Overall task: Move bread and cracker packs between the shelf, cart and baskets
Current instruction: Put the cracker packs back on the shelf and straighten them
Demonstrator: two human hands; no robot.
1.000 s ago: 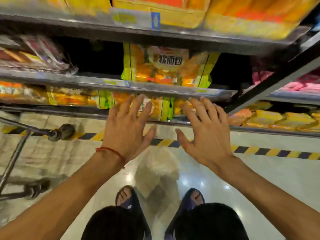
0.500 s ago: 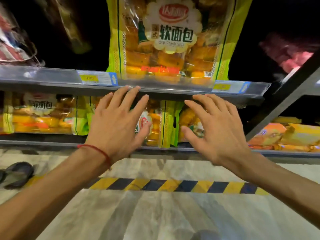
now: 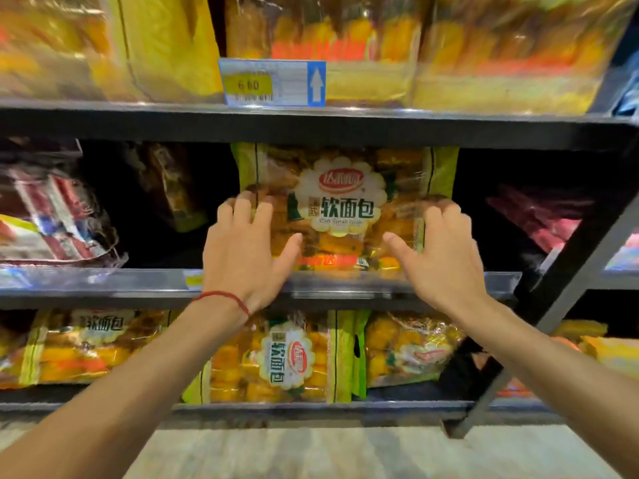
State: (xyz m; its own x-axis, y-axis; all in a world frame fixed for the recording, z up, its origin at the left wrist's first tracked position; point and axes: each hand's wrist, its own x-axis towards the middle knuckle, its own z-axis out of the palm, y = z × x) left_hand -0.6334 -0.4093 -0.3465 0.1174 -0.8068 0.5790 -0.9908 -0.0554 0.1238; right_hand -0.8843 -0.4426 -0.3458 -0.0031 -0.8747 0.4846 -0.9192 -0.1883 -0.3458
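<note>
The shelf [image 3: 311,129] fills the view in three tiers, and the middle tier matters here. The bread pack [image 3: 345,202] stands alone at the middle of that tier. It is upright with its printed face outward, its bottom edge sits behind the clear front rail [image 3: 103,281], and its top reaches close under the tier above. Its width runs left to right along the shelf, so its two side edges point toward the two arms.

Yellow packs [image 3: 484,46] crowd the top tier, and similar bread packs [image 3: 287,357] lie on the bottom tier. Dark-wrapped packs [image 3: 52,209] sit well apart to the left on the middle tier.

The pack lies directly between the hands, with neither noticeably nearer. The left grip [image 3: 245,257] is at the left edge and the right grip [image 3: 446,257] at the right edge, at about the same height. Each is part-closed on the pack. The left fingers [image 3: 242,210] curl onto the left side seam with the thumb [image 3: 287,250] spread across the lower front. The right fingers [image 3: 442,209] bend over the right seam with the thumb [image 3: 397,243] against the front. Blur at the fingertips hides how firmly they bite.

The move likely turns on pulling straight back toward the person. The pack would need a slight lift to clear the rail, and there is little room under the tier above. A soft bag held this way may sag in the middle.

A red cord [image 3: 224,297] circles the left wrist.
</note>
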